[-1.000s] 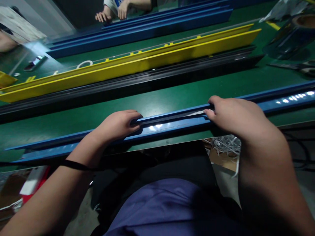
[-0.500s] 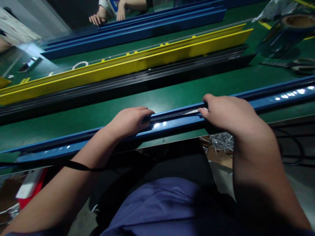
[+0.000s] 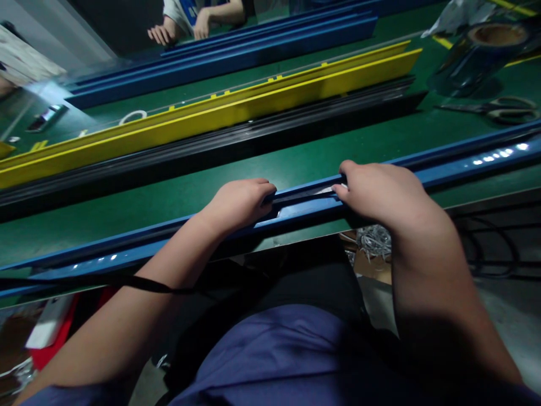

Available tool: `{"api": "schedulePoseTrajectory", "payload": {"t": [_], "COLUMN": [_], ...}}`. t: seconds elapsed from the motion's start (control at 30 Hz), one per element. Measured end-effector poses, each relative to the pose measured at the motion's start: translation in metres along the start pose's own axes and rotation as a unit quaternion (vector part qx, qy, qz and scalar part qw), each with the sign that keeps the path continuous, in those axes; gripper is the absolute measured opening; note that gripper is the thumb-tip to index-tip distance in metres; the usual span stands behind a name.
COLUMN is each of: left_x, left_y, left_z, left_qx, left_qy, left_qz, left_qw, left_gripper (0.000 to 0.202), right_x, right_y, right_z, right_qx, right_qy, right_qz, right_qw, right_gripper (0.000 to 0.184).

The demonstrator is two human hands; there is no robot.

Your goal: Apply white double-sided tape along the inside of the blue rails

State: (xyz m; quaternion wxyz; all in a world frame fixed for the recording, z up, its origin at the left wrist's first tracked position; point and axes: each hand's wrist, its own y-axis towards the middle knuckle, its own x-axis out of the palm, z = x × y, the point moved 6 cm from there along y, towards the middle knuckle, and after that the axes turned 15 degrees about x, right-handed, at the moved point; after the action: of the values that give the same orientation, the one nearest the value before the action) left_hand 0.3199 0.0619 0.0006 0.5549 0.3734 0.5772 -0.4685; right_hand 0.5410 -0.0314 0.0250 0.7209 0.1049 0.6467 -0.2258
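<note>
A long blue channel rail (image 3: 310, 207) lies across the near edge of the green table, its open side facing up. My left hand (image 3: 243, 204) is closed over the rail, fingertips down in its groove. Further right, my right hand (image 3: 376, 189) bends over the same rail, with thumb and forefinger at the groove. A thin white strip (image 3: 324, 190) runs along the groove up to my right thumb and seems pinched there. Dark lining shows inside the groove between the two hands. The undersides of my fingers are hidden.
Beyond the rail lie black profiles (image 3: 296, 115), a yellow channel (image 3: 236, 107) and more blue channels (image 3: 236, 62). Scissors (image 3: 502, 109) and a roll of film (image 3: 469, 62) are at the right. Another person's hands (image 3: 164, 34) rest at the far side. A black strap (image 3: 105, 280) crosses my left forearm.
My left hand has slid right along the blue rail, closer to my right hand. My right hand keeps about the same place on the rail. The whole view has shifted slightly.
</note>
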Motion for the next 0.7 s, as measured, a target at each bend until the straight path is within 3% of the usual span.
{"api": "schedulePoseTrajectory", "payload": {"t": [0.23, 0.7], "left_x": [-0.001, 0.006], "left_y": [0.017, 0.011], "left_z": [0.009, 0.003], "left_qx": [0.005, 0.029], "left_qy": [-0.013, 0.006], "left_qz": [0.016, 0.019], "left_qw": [1.0, 0.999], "left_gripper": [0.02, 0.024], "right_x": [-0.003, -0.004], "right_y": [0.0, -0.011], "right_z": [-0.001, 0.001], "right_qx": [-0.005, 0.005], "right_qy": [0.001, -0.013], "right_qz": [0.003, 0.04], "right_qw": [1.0, 0.999], "right_gripper": [0.041, 0.037]}}
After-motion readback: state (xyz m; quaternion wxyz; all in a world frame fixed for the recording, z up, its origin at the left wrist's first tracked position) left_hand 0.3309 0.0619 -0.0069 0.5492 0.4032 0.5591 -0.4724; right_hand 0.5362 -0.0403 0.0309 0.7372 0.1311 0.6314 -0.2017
